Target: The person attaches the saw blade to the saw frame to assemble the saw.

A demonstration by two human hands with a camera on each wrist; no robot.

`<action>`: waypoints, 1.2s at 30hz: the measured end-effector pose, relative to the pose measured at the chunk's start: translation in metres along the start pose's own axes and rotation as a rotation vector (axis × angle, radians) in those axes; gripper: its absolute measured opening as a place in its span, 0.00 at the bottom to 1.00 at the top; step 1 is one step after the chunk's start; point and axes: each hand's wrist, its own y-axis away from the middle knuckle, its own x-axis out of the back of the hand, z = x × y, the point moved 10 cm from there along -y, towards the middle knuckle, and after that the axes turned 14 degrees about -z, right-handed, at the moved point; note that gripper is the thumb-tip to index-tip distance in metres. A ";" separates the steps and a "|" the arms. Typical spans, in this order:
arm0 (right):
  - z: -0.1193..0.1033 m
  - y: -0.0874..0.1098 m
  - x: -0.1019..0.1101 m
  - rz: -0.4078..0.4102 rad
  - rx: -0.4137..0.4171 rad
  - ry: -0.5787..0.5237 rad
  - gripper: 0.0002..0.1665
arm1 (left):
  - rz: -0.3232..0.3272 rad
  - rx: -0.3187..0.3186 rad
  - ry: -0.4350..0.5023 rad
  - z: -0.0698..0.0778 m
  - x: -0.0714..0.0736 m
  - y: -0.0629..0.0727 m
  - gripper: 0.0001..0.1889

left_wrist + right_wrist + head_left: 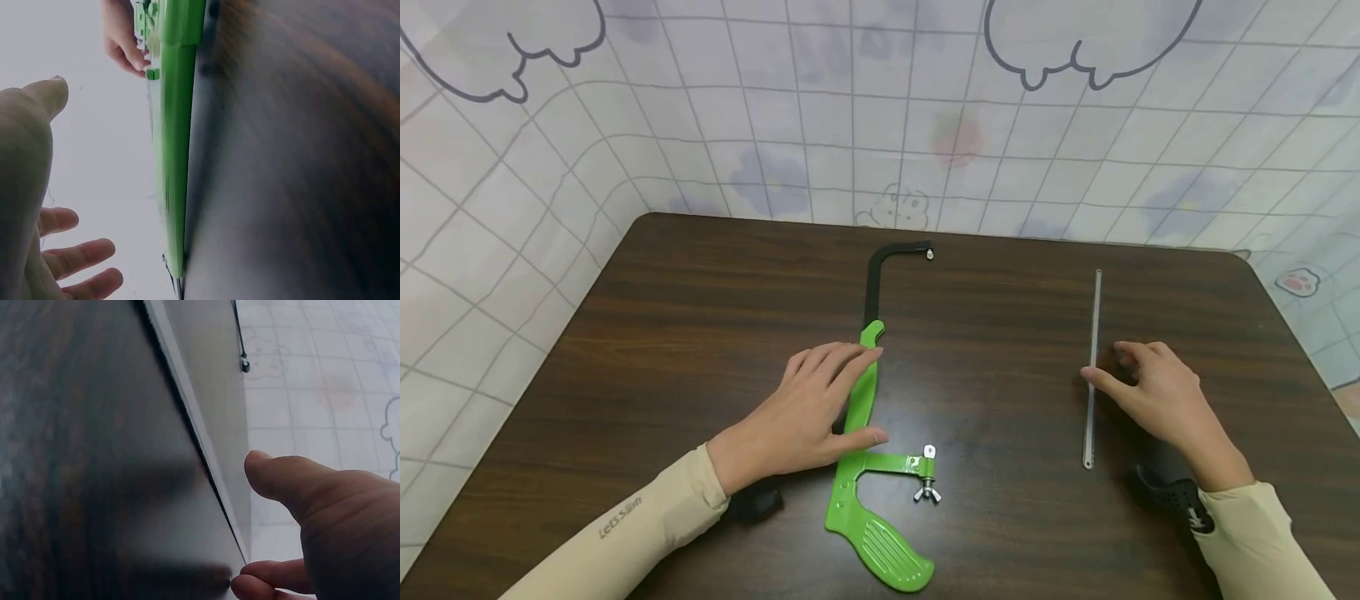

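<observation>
A hacksaw frame, with a green body and handle and a black front arm, lies on the dark wooden table. No blade spans it. My left hand is over the green body, fingers spread; the left wrist view shows a gap between its fingers and the green body. To the right lies a thin silver hacksaw blade, roughly parallel to the frame. My right hand hovers beside it, thumb overlapping the blade in the head view. Thumb and fingers stand apart in the right wrist view, where the blade runs diagonally.
A wing nut sits at the end of the frame's short green arm. Dark wrist straps show below the hands. Behind the table's far edge hangs a grid-patterned curtain with cartoon prints.
</observation>
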 end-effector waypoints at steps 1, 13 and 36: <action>0.000 0.000 -0.001 0.000 0.000 0.003 0.50 | 0.002 -0.008 -0.003 0.002 0.000 0.000 0.48; -0.003 0.000 -0.002 0.027 0.013 0.030 0.48 | -0.050 -0.039 -0.046 0.018 -0.005 -0.008 0.45; -0.004 0.000 -0.003 -0.001 -0.012 0.037 0.45 | -0.171 -0.177 -0.027 0.053 -0.022 -0.019 0.29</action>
